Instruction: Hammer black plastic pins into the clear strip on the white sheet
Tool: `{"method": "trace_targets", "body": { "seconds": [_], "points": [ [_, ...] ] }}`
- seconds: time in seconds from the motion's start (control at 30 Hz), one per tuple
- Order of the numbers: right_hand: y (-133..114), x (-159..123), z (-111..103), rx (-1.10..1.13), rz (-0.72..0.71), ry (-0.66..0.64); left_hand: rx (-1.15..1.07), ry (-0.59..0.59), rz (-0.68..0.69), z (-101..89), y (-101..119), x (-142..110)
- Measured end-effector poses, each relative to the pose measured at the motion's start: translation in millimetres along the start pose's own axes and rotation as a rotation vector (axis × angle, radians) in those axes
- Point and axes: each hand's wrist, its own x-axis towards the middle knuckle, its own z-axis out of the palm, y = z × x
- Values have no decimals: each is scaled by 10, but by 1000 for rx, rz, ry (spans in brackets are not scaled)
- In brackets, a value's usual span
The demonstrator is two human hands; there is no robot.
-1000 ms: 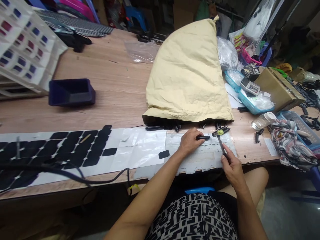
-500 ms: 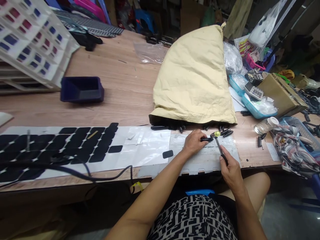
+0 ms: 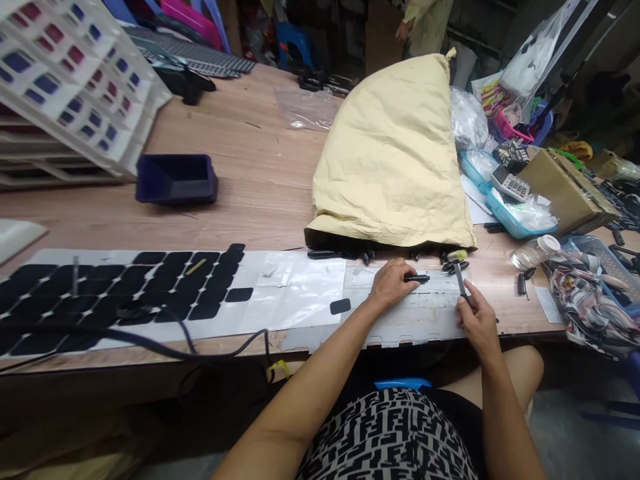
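Observation:
My left hand point(image 3: 391, 283) rests low over the white work sheet, its fingers closed on a slim black rod-like piece point(image 3: 417, 278) that points right. In my right hand point(image 3: 477, 320) is a small hammer point(image 3: 459, 277), gripped by its dark handle. The hammer's yellow-green head is up beside several black pieces point(image 3: 456, 268), to the right of the piece in my left hand. A gap separates the hammer from that piece. Behind both hands lies a big cream sack point(image 3: 390, 160), with more black pieces along its dark open edge.
Rows of black rounded pads point(image 3: 185, 287) on white sheet and a black cable point(image 3: 220, 358) lie left. Further back are a dark blue bin point(image 3: 177, 180) and a white crate point(image 3: 85, 87). At right stand a clear jar point(image 3: 535, 251), blue baskets point(image 3: 520, 223) and patterned cloth point(image 3: 580, 293).
My right hand has moved the hammer right, away from the black piece in my left hand. A person's hand and sleeve have come into view at the far back.

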Motion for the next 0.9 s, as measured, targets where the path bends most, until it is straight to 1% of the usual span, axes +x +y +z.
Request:
{"method": "trace_targets", "body": {
  "seconds": [0.03,0.07,0.17,0.23,0.3,0.37,0.4,0.43,0.47,0.53,0.57,0.6,0.63,0.67,0.7,0.73,0.8,0.83,0.87,0.9],
  "points": [
    [60,58,-25,110,73,24,1,3,2,6,-5,0],
    [113,107,-44,207,107,46,2,6,5,14,-13,3],
    [214,184,-77,402,137,107,5,9,26,30,-49,27],
    [232,186,-86,469,139,136,-10,9,54,12,-66,34],
    [232,176,-88,512,138,137,-66,15,101,-40,-53,-4],
    [234,173,-85,526,135,141,-168,16,158,-113,12,-127],
    [238,176,-83,527,138,139,-223,-11,184,-150,64,-228],
    [244,179,-81,530,137,132,-274,-66,208,-179,126,-354],
    [250,182,-80,531,132,128,-313,-158,232,-194,190,-504],
    [259,184,-80,526,119,114,-357,-434,285,-157,296,-840],
    [260,182,-81,522,112,106,-359,-574,311,-98,323,-1005],
    [259,179,-82,518,105,98,-350,-687,319,-14,323,-1154],
    [258,177,-81,516,100,93,-336,-758,300,91,297,-1274],
    [256,174,-81,518,95,92,-331,-793,242,209,246,-1360],
    [255,172,-79,521,92,93,-334,-803,140,329,174,-1408],
    [255,169,-77,524,91,95,-329,-800,0,443,89,-1422],
    [261,165,-72,526,93,100,-259,-714,-280,631,-88,-1368],
    [265,163,-70,525,92,103,-222,-651,-382,700,-166,-1319],
    [271,160,-68,523,90,105,-196,-586,-447,751,-230,-1270],
    [276,158,-67,521,86,107,-188,-529,-472,789,-280,-1227]
  ]
}}
